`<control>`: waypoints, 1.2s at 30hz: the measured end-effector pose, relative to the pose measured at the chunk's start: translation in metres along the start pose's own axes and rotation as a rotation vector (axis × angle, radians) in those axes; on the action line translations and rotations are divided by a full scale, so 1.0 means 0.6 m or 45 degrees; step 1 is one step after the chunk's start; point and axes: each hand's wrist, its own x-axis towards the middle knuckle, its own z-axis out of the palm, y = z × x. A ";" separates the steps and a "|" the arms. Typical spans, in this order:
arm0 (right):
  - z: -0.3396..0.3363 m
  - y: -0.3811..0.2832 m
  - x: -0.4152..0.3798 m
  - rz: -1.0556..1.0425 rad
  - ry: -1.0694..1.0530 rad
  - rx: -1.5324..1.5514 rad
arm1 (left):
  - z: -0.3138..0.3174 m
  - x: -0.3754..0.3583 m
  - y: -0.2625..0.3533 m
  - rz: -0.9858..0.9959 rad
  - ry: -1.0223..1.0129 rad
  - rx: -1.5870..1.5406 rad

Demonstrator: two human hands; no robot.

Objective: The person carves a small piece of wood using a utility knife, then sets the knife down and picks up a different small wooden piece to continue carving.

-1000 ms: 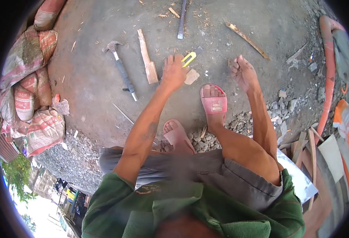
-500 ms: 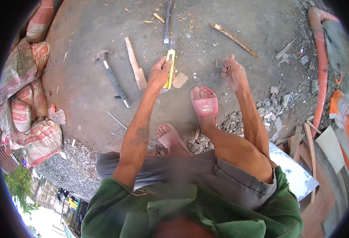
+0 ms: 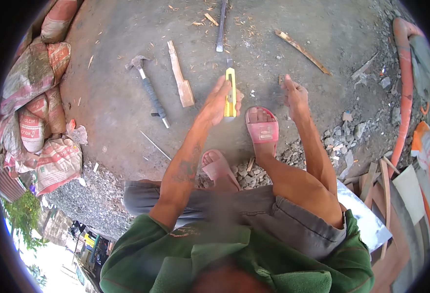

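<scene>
My left hand (image 3: 217, 103) is wrapped round a yellow utility knife (image 3: 230, 93), whose blade end points away from me. To its right, my right hand (image 3: 297, 99) hovers over the ground with curled fingers; whatever is between them is too small to name. A notched piece of wood (image 3: 179, 75) lies left of the knife, and further left rests a claw hammer (image 3: 150, 94) with a dark wrapped handle. Beyond the knife's tip is a metal bar (image 3: 221, 27). A long wood strip (image 3: 303, 51) lies at the upper right.
Cement sacks (image 3: 31, 129) are piled at the left. Rubble (image 3: 344, 134) and an orange pipe (image 3: 406, 83) lie on the right, with boards (image 3: 386, 205) at the lower right. A thin rod (image 3: 155, 145) is near my left forearm. My sandalled feet (image 3: 262, 128) are close below my hands.
The view has shifted, moving the ground items rightward. The knife in my left hand has turned more upright. A flat tan piece earlier beside it no longer shows. My right hand's fingers have changed pose.
</scene>
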 end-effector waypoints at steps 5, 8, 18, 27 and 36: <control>0.000 0.013 0.006 -0.044 0.020 -0.014 | -0.003 0.007 -0.023 0.068 0.009 -0.030; -0.010 0.056 0.029 -0.357 0.276 -0.434 | 0.015 0.000 -0.009 0.138 0.032 -0.096; 0.035 0.003 0.002 -0.618 0.496 -1.160 | 0.018 0.109 0.151 0.885 0.906 1.429; 0.004 0.023 0.030 -0.822 0.325 -1.140 | 0.020 0.192 0.249 0.669 0.926 1.524; 0.045 0.020 0.057 -0.419 0.004 -0.403 | 0.036 0.168 0.207 1.002 0.792 1.839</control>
